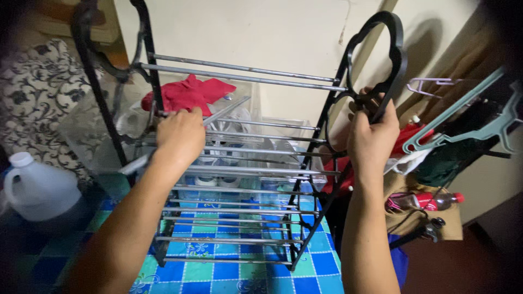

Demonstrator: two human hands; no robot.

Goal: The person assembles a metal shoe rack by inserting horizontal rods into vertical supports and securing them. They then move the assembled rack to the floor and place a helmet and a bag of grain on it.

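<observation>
On the blue-and-green patterned tile floor (229,269) stands a black-framed rack with rows of silver metal rods (239,163), placed against a cream wall (261,32) and filling the centre of the view. Both of the person's bare hands are on it.

Left hand (180,133): fingers clenched around a loose silver metal rod (218,112), which lies at a slant across the upper tiers — not seated level like the fixed rods around it. The hand sits near the rack's left side frame.

Right hand (373,133): fingers wrapped firmly around the black looped end panel (395,60) on the rack's right side, just below its top curl.

Behind the rods, a crumpled red cloth (188,93) rests on clear plastic containers (245,141); what the containers hold cannot be told. At far left, a white plastic jug with a white cap (38,188) stands on the floor, beside a black-and-white floral fabric (38,92). At right, a teal plastic clothes hanger (463,120) and a pale purple hanger (430,84) project over a heap of clothing — a clear bottle with a red cap (436,200) lies below them, well apart from the rack.
</observation>
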